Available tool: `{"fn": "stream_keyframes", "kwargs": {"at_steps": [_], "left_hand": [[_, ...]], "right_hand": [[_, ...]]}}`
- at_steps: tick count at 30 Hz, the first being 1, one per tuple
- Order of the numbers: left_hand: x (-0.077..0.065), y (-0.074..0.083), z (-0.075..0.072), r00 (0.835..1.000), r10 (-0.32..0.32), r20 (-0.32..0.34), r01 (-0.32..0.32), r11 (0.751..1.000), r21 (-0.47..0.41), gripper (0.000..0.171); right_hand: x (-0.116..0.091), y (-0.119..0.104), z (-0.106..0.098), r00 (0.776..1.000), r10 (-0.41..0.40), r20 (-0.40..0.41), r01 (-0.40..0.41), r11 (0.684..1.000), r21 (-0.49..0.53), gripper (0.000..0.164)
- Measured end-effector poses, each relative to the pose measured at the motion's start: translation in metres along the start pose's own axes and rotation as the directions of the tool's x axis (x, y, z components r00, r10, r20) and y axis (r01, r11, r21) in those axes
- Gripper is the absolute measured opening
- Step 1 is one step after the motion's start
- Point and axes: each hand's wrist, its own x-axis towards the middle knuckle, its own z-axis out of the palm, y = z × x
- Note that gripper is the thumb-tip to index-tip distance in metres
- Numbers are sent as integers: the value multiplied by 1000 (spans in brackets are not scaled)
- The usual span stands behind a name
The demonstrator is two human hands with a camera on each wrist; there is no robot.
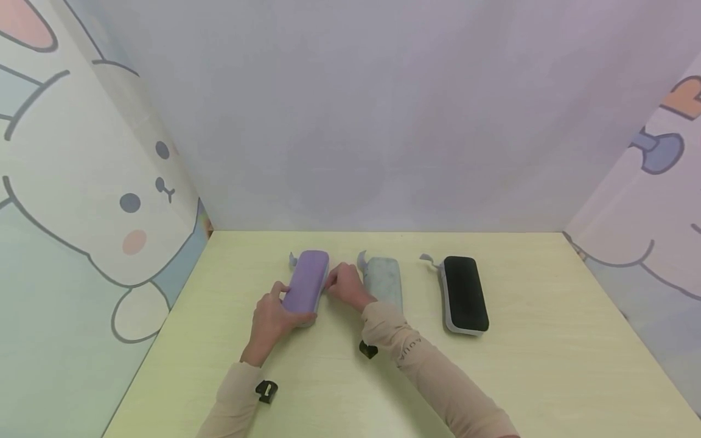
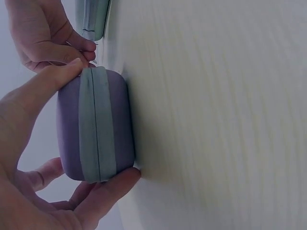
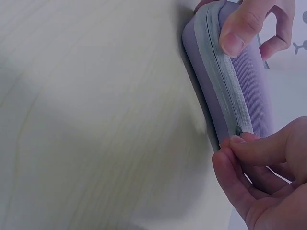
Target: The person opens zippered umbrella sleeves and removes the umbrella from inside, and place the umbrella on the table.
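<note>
A purple zip case (image 1: pixel 306 277) with a grey-green zipper band (image 3: pixel 218 67) lies on the table, left of the middle. My left hand (image 1: pixel 271 317) grips its near end, thumb on one side and fingers on the other. At the case's right side, my right hand (image 1: pixel 347 285) pinches something small at the zipper slider (image 3: pixel 239 130) between thumb and fingertips; the pull itself is mostly hidden by the fingers. In the left wrist view the zipper line across the near end of the purple case (image 2: pixel 69 129) looks closed.
A pale grey-green case (image 1: pixel 384 277) lies partly under my right forearm. Farther right is a black case (image 1: pixel 465 295) with a light side and a small strap (image 1: pixel 429 260). The pale wooden table (image 1: pixel 547 353) meets a plain back wall (image 1: pixel 383 121) and printed side panels (image 1: pixel 82 182).
</note>
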Motion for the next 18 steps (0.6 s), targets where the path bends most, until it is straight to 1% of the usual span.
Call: {"fn": "stream_keyframes", "kwargs": {"at_steps": [8,18], "left_hand": [[0,1,0,1000,-6,1,6,1000,-7,76],[-1,0,-1,1000,6,-1,-6,1000,-16,77]], "right_hand": [[-3,0,3,1000,12,2,-12,1000,-6,19],[-8,1,5,1000,-10,-15,10,1000,24,20]]}}
